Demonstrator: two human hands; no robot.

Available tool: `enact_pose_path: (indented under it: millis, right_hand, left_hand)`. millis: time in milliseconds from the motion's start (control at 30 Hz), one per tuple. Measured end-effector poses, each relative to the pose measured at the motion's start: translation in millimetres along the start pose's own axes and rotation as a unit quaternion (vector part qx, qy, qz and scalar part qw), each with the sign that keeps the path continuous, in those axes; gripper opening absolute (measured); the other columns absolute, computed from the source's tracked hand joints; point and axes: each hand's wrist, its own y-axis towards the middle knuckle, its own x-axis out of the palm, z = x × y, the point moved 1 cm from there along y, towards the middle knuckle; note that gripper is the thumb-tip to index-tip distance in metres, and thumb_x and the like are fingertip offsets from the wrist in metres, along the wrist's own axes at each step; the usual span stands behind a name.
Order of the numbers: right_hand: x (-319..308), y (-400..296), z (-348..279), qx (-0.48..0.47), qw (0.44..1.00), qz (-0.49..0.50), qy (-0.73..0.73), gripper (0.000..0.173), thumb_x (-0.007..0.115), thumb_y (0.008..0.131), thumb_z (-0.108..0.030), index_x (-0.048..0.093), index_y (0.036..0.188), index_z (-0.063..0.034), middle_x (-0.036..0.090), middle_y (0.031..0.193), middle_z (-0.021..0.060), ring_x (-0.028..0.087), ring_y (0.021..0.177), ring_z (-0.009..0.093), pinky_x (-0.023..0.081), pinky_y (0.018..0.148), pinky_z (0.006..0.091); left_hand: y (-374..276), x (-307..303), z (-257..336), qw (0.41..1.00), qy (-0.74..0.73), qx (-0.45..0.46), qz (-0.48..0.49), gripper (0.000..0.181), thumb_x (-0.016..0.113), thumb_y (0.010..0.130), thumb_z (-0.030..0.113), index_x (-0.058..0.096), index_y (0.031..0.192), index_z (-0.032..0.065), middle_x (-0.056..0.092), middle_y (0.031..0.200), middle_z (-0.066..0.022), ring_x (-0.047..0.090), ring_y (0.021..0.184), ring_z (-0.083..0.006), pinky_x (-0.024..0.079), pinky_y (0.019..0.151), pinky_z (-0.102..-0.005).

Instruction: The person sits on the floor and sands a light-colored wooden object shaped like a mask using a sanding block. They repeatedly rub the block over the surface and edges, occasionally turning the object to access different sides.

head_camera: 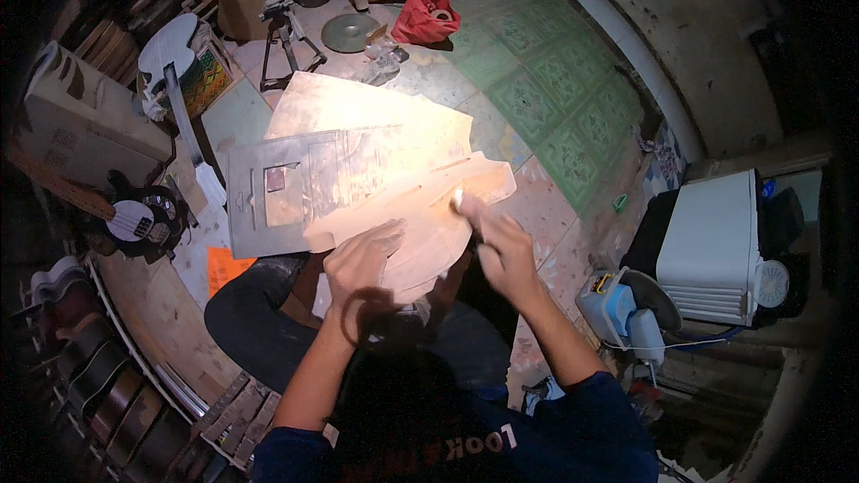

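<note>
A pale, curved wooden piece, shaped like a guitar body [423, 235], lies over my lap on top of a grey panel [268, 201] and a light board [376, 100]. Flat on the wood's near left part rests my left hand [366, 258], fingers together. My right hand [500, 241], blurred, has its fingers bent around a small pale thing [459, 198] at the wood's right part; what this is cannot be made out.
A white guitar body with a neck [168, 47] and a dark guitar [137, 221] stand at the left. Ahead are a small black stand [288, 40], a round disc [349, 33] and a red plastic bag [427, 17]. A grey bin [607, 302] with bottles sits at the right.
</note>
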Motion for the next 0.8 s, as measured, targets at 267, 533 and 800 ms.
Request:
enact_pose_path:
  millis: [267,533,800]
  right_hand:
    - [15,-8,17,-0.062,0.998,0.012,0.020,0.051,0.052,0.083,0.009,0.066,0.132,0.0035,0.063,0.140,0.0254,0.067,0.121,0.037,0.051,0.099,0.0388]
    - [32,-6,12,-0.092,0.989,0.051,0.105,0.061,0.056,0.078,0.010,0.064,0.138,0.0010,0.062,0.144,0.0212,0.067,0.123,0.033,0.052,0.096,0.0354]
    - [-31,37,85,0.084,0.945,0.290,-0.130,0.055,0.054,0.083,0.006,0.062,0.137,0.0000,0.064,0.140,0.0225,0.066,0.121,0.038,0.053,0.098,0.0401]
  left_hand:
    - [3,-3,0,0.999,0.041,0.034,-0.006,0.052,0.074,0.090,0.047,0.070,0.092,-0.0052,0.077,0.101,-0.0216,0.077,0.092,-0.0355,0.061,0.083,-0.0396]
    - [14,-5,-5,0.998,0.060,0.012,0.009,0.057,0.096,0.062,0.025,0.070,0.106,-0.0013,0.078,0.104,-0.0189,0.078,0.092,-0.0295,0.062,0.082,-0.0377]
    - [35,-14,-30,0.993,0.093,-0.015,0.076,0.054,0.096,0.065,0.025,0.070,0.105,-0.0003,0.076,0.097,-0.0175,0.076,0.085,-0.0292,0.060,0.081,-0.0385]
